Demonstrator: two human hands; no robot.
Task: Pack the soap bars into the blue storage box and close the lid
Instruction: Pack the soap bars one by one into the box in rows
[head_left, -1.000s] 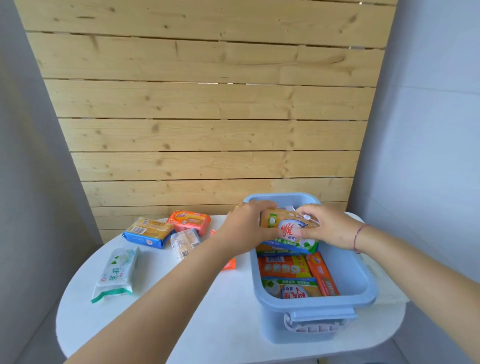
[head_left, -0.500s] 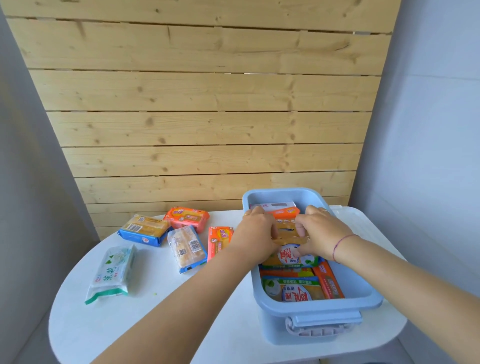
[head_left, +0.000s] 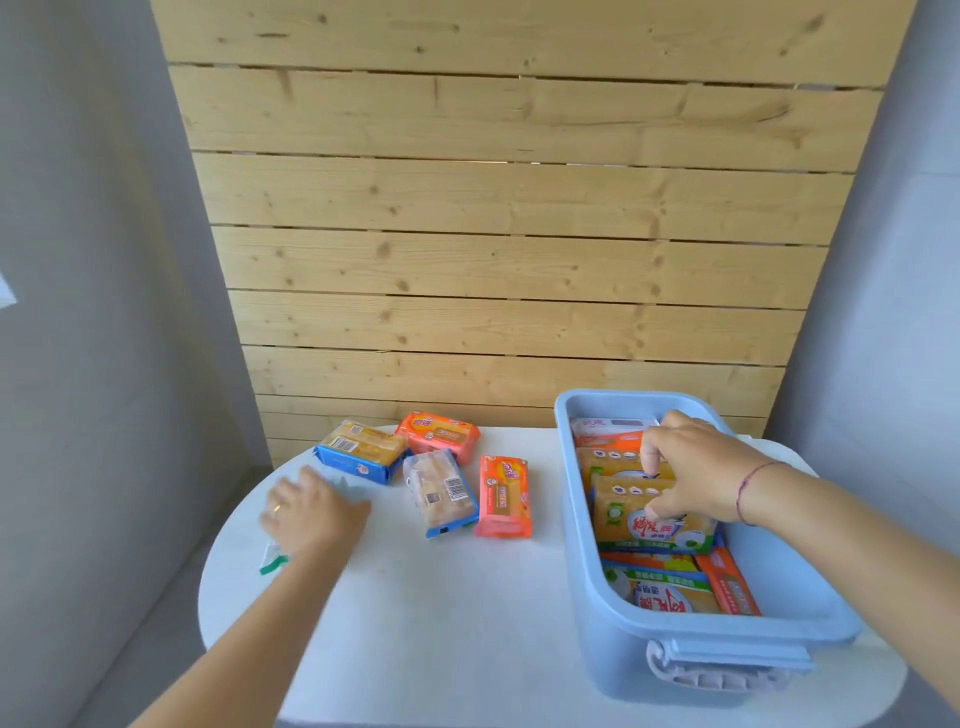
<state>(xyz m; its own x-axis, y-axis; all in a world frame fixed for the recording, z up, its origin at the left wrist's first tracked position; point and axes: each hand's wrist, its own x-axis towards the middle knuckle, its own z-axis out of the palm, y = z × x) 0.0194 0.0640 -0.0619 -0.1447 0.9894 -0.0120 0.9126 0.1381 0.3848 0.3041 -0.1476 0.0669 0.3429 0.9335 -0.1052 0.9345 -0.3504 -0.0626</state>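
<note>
A plain corner of a home, by the look of it.
Pale pine plank panel (head_left: 509, 249) at 12 o'clock, grey walls (head_left: 93, 260) at 9 and 3, small white rounded worktop (head_left: 441, 597) carrying packaged household soap bars (head_left: 503, 496).

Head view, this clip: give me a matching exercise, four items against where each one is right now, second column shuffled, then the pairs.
Items
1. left hand
2. right hand
3. orange soap pack
4. blue storage box

Places
A. lying flat on the white table, between the blue-edged pack and the box
B. inside the box, fingers on a yellow soap pack
C. standing open on the table's right side, no lid on it
D. over the white and green pack at the table's left edge

Pairs: 1-D, 2-B, 3-A, 4-C
</note>
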